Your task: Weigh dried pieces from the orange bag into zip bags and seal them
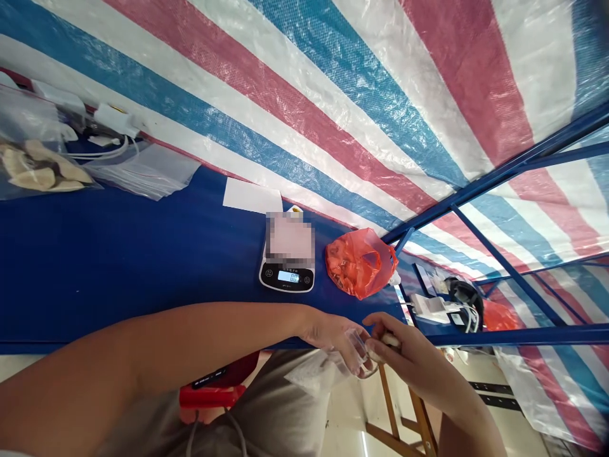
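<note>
My left hand (333, 336) reaches across below the blue table's edge and grips a small clear plastic bag (328, 368) that hangs over my lap. My right hand (404, 358) meets it from the right, its fingers pinched on a small pale piece (390, 341) at the bag's mouth. Both hands touch each other just off the front edge of the blue table (118, 266). A digital kitchen scale (288, 257) stands on the table just beyond my hands, its display lit.
An orange plastic bag (360, 261) lies right of the scale. Clear bags with pale pieces (38, 171), empty zip bags (143, 171) and white cables (111, 124) sit at the far left. A striped tarp (333, 95) backs the table. Blue frame bars (514, 333) run right.
</note>
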Action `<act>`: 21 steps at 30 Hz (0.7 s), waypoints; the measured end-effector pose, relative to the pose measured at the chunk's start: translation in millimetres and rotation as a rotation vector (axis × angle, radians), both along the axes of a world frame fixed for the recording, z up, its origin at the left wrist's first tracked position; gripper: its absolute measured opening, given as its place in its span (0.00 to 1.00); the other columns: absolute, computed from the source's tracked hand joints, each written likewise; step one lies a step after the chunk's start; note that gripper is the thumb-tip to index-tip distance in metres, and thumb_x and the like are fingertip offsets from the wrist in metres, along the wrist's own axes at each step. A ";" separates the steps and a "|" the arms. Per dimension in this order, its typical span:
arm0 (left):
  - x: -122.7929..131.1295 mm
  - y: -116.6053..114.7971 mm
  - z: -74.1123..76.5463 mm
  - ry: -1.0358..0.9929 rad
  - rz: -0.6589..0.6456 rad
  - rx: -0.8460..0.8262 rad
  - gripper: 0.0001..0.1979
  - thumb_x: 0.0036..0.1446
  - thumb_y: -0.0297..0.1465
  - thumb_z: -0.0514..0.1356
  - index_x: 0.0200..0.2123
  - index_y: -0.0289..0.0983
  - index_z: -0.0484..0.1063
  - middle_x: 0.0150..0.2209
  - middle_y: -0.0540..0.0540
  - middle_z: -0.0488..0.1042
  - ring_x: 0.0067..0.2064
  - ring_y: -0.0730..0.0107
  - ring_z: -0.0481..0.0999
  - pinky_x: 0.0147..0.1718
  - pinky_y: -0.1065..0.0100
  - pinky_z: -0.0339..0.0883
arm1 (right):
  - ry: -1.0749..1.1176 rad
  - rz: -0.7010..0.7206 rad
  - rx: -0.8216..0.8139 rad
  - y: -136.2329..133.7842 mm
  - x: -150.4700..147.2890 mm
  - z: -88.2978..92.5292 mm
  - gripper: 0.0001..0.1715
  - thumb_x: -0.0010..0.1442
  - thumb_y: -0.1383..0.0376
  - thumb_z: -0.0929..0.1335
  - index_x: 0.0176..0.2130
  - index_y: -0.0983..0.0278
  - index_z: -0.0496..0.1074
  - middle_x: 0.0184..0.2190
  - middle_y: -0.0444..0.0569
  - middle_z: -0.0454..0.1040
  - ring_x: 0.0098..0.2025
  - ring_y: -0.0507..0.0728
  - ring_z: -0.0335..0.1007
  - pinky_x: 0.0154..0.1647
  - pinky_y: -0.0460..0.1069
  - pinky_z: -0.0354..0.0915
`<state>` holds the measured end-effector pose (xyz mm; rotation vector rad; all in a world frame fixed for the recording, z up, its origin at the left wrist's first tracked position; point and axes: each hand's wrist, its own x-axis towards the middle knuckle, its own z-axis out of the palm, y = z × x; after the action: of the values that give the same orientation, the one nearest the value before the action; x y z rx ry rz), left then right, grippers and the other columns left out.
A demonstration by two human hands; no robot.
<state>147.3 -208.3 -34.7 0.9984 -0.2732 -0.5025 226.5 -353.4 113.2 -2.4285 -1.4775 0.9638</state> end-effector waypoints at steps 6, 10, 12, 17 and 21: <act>-0.8 -0.1 3.7 -0.005 0.004 -0.023 0.29 0.29 0.26 0.77 0.38 0.37 0.72 0.42 0.50 0.75 0.41 0.67 0.80 0.44 0.61 0.73 | -0.013 -0.035 0.116 7.9 -1.1 -7.4 0.13 0.70 0.54 0.65 0.43 0.58 0.72 0.33 0.44 0.73 0.33 0.55 0.68 0.33 0.48 0.63; -3.8 3.2 6.4 -0.012 0.013 -0.048 0.27 0.32 0.25 0.75 0.39 0.37 0.72 0.43 0.48 0.74 0.43 0.64 0.80 0.40 0.63 0.73 | -0.028 -0.054 0.156 10.0 0.5 -11.7 0.17 0.71 0.51 0.64 0.43 0.59 0.74 0.30 0.43 0.69 0.31 0.54 0.64 0.32 0.48 0.61; -4.7 4.4 6.8 0.006 0.023 -0.042 0.28 0.31 0.24 0.75 0.40 0.37 0.73 0.43 0.48 0.75 0.43 0.64 0.79 0.39 0.63 0.72 | -0.035 -0.075 0.178 10.7 1.1 -11.7 0.18 0.70 0.50 0.64 0.43 0.59 0.73 0.29 0.42 0.68 0.31 0.54 0.63 0.32 0.48 0.61; -3.8 3.7 6.0 0.026 0.047 0.008 0.26 0.28 0.27 0.75 0.36 0.36 0.74 0.35 0.50 0.75 0.36 0.68 0.75 0.38 0.64 0.70 | 0.090 -0.103 0.058 12.6 -3.2 -9.1 0.17 0.67 0.51 0.67 0.49 0.58 0.73 0.35 0.45 0.75 0.30 0.53 0.69 0.30 0.48 0.63; -4.2 4.8 5.3 -0.014 0.061 0.014 0.25 0.31 0.28 0.75 0.36 0.37 0.72 0.38 0.50 0.76 0.39 0.67 0.76 0.41 0.62 0.70 | 0.112 -0.174 0.077 8.7 -2.0 -11.4 0.23 0.65 0.47 0.68 0.53 0.57 0.72 0.43 0.48 0.78 0.27 0.53 0.69 0.27 0.48 0.63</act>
<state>143.1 -203.5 -29.4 1.0214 -0.2518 -0.4427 224.5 -344.7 101.8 -2.3607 -1.2209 0.9698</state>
